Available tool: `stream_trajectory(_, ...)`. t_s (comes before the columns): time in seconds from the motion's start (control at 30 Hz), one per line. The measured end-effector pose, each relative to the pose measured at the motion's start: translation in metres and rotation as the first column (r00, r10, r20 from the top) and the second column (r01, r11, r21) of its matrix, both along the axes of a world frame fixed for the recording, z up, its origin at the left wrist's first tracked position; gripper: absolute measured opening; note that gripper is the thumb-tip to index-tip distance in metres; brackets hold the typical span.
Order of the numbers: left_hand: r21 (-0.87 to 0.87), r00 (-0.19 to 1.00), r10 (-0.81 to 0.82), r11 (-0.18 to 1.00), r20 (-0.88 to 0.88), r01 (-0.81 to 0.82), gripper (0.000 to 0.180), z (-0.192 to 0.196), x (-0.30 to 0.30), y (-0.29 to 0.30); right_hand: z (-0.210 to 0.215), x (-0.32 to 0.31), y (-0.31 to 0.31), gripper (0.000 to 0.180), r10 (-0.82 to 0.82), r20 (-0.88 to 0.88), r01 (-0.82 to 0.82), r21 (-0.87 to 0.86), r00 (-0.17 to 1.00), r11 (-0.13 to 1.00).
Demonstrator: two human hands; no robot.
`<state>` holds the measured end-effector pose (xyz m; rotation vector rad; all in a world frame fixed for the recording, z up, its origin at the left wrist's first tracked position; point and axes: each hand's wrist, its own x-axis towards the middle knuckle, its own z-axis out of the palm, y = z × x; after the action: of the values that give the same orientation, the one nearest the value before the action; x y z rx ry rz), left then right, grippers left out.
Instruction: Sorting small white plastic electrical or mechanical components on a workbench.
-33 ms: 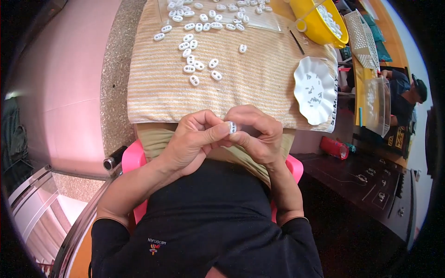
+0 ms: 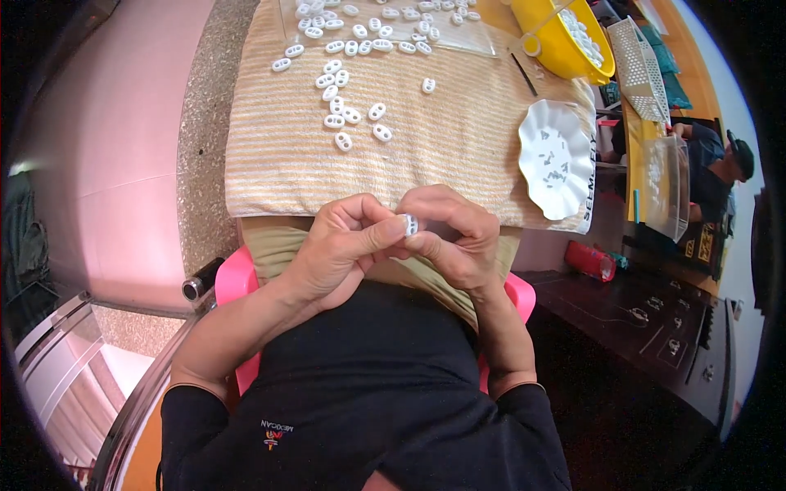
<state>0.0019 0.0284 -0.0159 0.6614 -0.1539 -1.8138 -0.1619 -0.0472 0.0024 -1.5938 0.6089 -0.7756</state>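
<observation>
Above my lap, at the near edge of the cloth-covered table, both hands meet over one small white oval plastic piece with holes [image 2: 411,225]. My left hand [image 2: 348,245] pinches it between thumb and forefinger. From the other side my right hand [image 2: 454,233] is closed, its thumb tip against the piece's lower end; the fingers hide whether anything tiny is also held. Loose white two-holed oval pieces [image 2: 334,121] lie ahead on the striped towel [image 2: 286,164]. A white wavy-edged dish [image 2: 534,176] to the right holds several small grey bits [image 2: 555,173].
More oval pieces lie on a clear sheet or tray [image 2: 467,37] at the far side. A yellow basket [image 2: 544,53] of white parts stands far right, near a thin black stick [image 2: 524,75] and a white perforated basket [image 2: 639,69]. Another person [image 2: 716,168] sits at the right.
</observation>
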Motion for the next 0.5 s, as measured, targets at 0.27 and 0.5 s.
stream_trajectory(0.27, -0.040, 1.000, -0.014, 0.999, 0.019, 0.014, 0.009, 0.005, 0.000, 0.000, 0.000, -0.001, 0.002, 0.023, 0.012, 0.017, -0.010, -0.076, 1.000, 0.997)
stream_trajectory(0.5, -0.024, 1.000, -0.002, 1.000, -0.008, 0.001, 0.006, 0.000, -0.002, -0.001, -0.006, -0.004, 0.001, 0.027, 0.049, 0.091, -0.061, 0.136, 0.995, 0.989)
